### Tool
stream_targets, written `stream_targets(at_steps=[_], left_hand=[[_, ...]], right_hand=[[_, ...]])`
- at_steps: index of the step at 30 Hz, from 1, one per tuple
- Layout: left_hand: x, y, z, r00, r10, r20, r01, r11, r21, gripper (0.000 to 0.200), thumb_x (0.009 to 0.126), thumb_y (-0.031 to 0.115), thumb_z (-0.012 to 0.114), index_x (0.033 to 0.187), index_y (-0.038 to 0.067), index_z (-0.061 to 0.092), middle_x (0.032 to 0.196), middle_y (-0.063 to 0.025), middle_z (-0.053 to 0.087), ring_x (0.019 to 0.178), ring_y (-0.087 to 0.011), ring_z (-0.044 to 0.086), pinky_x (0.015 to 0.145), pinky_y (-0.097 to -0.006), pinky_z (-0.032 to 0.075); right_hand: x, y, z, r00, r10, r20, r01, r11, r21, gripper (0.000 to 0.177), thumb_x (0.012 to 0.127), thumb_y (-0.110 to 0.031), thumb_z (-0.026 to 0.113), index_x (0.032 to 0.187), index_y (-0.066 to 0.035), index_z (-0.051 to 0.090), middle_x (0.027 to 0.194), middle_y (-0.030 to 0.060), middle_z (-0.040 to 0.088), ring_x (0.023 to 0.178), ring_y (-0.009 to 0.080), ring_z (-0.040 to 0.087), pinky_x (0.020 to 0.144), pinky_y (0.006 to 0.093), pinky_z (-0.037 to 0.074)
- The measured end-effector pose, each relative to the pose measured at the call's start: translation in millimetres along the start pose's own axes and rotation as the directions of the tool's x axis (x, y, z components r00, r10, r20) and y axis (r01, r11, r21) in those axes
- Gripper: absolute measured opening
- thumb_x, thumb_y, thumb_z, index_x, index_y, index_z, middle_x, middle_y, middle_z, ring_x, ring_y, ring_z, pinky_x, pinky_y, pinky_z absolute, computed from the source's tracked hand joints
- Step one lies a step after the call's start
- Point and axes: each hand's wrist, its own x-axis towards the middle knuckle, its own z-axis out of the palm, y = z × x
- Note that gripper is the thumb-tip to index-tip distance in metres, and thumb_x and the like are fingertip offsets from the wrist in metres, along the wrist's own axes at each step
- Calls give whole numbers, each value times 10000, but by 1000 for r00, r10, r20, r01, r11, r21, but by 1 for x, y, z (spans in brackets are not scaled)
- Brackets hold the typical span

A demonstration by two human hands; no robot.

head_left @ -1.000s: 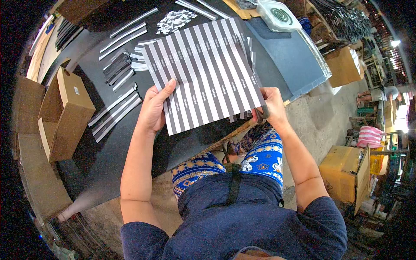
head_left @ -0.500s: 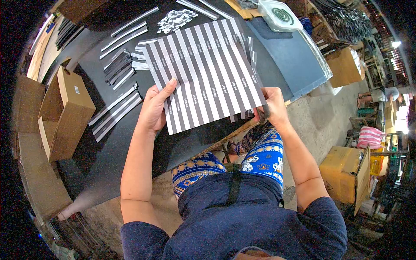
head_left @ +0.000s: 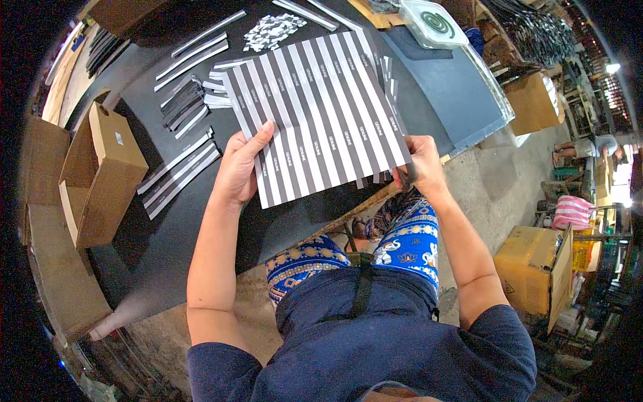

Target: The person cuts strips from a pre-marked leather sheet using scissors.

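Note:
A striped black-and-white sheet (head_left: 315,114) with small printed words is held up over the dark table. My left hand (head_left: 245,161) pinches its lower left edge, thumb on top and fingers underneath. At the sheet's lower right corner, my right hand (head_left: 423,164) is closed round a dark object (head_left: 406,175), mostly hidden by the fingers and too unclear to name. Cut striped strips (head_left: 181,175) lie on the table to the left, with a bundle of darker strips (head_left: 182,106) above them. Small cut pieces (head_left: 273,32) form a pile beyond the sheet.
An open cardboard box (head_left: 110,174) stands at the left of the dark table (head_left: 181,261). At the back right are a blue-grey board (head_left: 449,87) and a plastic tub (head_left: 434,25) with a green coil. A taped carton (head_left: 529,268) sits on the floor; another person (head_left: 589,147) is far right.
The sheet's right side has shifted very slightly to the right. Both my hands stay in nearly the same places, with their grips unchanged.

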Motion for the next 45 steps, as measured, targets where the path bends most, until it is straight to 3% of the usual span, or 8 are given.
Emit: stream_targets(at_steps=[3,6,8,9,22,25,33,45], left_hand=[[-1,0,1,1000,-3,4,3,1000,17,250,852,202,564,982,-11,551,883,-98,630,720,-127,632,631,-253,539],[0,-3,2,1000,2,12,-2,1000,30,227,859,180,552,971,-17,558,882,-107,630,725,-129,631,634,-257,542],[0,-5,-1,996,-32,77,28,998,53,229,857,180,557,971,-19,560,879,-101,629,720,-122,627,628,-253,536],[-1,-5,1,997,-36,66,32,998,58,235,855,185,561,971,-19,561,871,-96,629,722,-116,625,628,-252,534],[-2,-3,4,998,-24,63,23,1000,21,251,851,196,564,967,-26,552,851,-108,631,690,-124,635,602,-247,548],[-3,-1,6,998,-29,58,27,999,30,246,852,189,560,971,-26,553,856,-111,630,696,-124,635,608,-253,549],[-4,0,6,997,-32,65,32,999,4,250,850,189,562,976,-27,551,863,-116,630,700,-132,638,607,-252,551],[-4,1,8,998,-30,47,30,1000,3,238,854,169,550,984,-30,542,860,-124,630,708,-137,644,614,-252,560]], right_hand=[[1,0,0,1000,17,24,-18,998,53,156,685,-87,615,633,58,587,503,68,540,362,139,504,339,267,406],[6,-1,-2,995,59,79,-62,998,32,211,726,-159,629,674,41,587,537,31,546,414,73,479,381,215,371],[18,10,-6,989,-147,-34,141,982,-127,222,700,-143,653,666,70,599,545,46,569,522,71,517,456,248,400],[22,7,-8,997,-78,-26,74,990,-122,262,694,-173,663,703,83,606,573,35,590,594,42,502,508,235,396],[25,-8,1,996,-82,-46,80,996,-33,312,693,-218,673,757,85,633,650,33,615,578,52,515,520,224,416],[24,-9,3,996,-78,-44,81,993,85,311,697,-211,671,761,90,632,663,33,615,580,57,516,518,223,413],[28,-3,-3,993,-105,-56,99,989,-110,356,694,-254,661,746,96,625,617,61,611,566,64,516,523,242,422],[29,-7,0,992,-108,-68,100,989,-112,358,697,-256,660,768,93,629,619,66,614,573,64,525,530,242,427]])
